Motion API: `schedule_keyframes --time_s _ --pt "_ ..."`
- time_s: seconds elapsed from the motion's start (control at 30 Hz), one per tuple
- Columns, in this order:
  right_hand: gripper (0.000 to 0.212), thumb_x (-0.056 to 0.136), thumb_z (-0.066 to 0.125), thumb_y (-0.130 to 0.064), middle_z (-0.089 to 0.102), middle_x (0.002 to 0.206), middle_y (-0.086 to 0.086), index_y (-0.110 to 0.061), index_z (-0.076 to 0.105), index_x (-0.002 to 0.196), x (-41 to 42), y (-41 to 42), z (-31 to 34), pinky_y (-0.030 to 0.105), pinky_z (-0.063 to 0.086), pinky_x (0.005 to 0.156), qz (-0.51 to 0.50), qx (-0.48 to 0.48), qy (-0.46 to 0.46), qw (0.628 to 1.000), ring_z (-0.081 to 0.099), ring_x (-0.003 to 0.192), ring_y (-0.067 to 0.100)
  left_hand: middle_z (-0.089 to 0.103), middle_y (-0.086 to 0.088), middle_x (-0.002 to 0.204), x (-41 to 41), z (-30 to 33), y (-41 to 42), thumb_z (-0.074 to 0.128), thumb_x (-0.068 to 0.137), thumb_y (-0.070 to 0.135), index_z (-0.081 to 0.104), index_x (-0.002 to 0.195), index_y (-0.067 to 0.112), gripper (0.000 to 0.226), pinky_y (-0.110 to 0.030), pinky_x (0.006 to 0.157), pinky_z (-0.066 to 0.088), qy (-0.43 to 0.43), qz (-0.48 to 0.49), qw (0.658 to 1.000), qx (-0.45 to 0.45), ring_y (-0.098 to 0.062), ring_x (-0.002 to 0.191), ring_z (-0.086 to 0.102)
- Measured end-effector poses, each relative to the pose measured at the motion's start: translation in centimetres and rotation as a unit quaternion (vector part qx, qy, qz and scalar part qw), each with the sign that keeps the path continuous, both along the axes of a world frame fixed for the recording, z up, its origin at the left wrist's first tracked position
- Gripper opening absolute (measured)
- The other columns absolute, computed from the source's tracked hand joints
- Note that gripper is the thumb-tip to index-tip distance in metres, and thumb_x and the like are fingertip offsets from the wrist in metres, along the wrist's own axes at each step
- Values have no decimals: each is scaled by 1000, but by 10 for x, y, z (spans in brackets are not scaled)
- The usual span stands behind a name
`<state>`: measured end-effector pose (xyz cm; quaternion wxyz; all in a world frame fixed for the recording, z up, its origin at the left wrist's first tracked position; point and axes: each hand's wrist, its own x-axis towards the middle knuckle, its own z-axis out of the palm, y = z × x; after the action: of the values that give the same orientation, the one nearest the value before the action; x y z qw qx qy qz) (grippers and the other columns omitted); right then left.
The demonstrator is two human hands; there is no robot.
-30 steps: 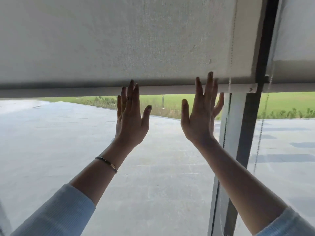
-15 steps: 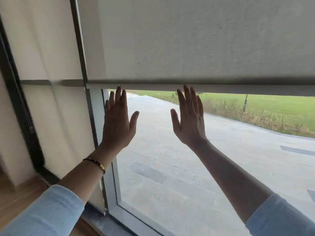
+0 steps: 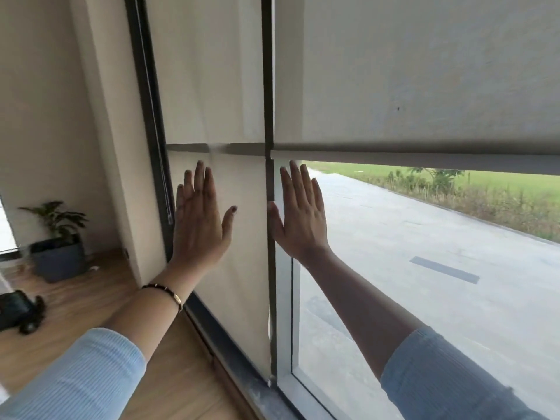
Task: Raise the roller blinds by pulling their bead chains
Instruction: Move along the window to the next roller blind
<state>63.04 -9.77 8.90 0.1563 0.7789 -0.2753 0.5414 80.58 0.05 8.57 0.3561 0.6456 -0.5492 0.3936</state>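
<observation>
A partly raised grey roller blind [image 3: 409,71] covers the top of the right window, its bottom bar [image 3: 394,159] above bare glass. Left of the dark mullion [image 3: 268,116], a beige blind [image 3: 209,86] hangs down to the sill. My left hand [image 3: 200,219] is held up flat in front of that beige blind, fingers spread, holding nothing. My right hand [image 3: 300,213] is raised beside the mullion, just under the grey blind's bar, also empty with fingers apart. A thin cord or chain [image 3: 157,131] runs down the dark frame at the left; I cannot make out beads.
A potted plant [image 3: 57,237] stands in the left corner on the wooden floor [image 3: 91,298]. A small dark wheeled object [image 3: 18,310] lies at the left edge. A beige wall [image 3: 60,116] adjoins the window frame. Paving and grass lie outside the glass.
The view has swung left: the left beige blind, wall corner and plant have come into sight. Both hands stay raised and flat, now either side of the mullion.
</observation>
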Motion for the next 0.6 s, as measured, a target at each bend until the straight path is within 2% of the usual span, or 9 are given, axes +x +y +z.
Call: schedule_keyframes --time_s 0.2,0.37,0.5,0.6 --pt "65 103 36 -41 17 168 12 -10 19 158 123 -50 -9 49 14 126 68 11 16 997 7 157 25 -4 -15 169 94 -8 -35 29 104 47 -5 159 6 77 -45 127 2 -21 76 997 -1 -30 156 -6" --pt "66 104 34 -42 12 169 9 -13 14 160 218 -106 3 49 10 127 103 17 28 994 3 157 24 -3 -15 169 179 3 -82 30 104 46 -8 158 8 77 -50 126 8 -26 131 991 -4 -33 156 -3" --pt "65 103 36 -40 18 168 13 -9 21 158 285 -143 20 48 11 127 137 -3 21 990 10 156 27 -3 -14 170 251 16 -113 29 104 47 -4 159 7 76 -40 126 -6 -30 180 983 -14 -30 156 -5" --pt "65 103 37 -39 17 168 12 -10 20 158 336 -169 27 47 10 127 149 3 15 989 9 157 27 -6 -12 170 302 23 -136 30 104 47 -5 159 9 76 -43 126 -2 -30 201 979 -17 -29 156 -7"
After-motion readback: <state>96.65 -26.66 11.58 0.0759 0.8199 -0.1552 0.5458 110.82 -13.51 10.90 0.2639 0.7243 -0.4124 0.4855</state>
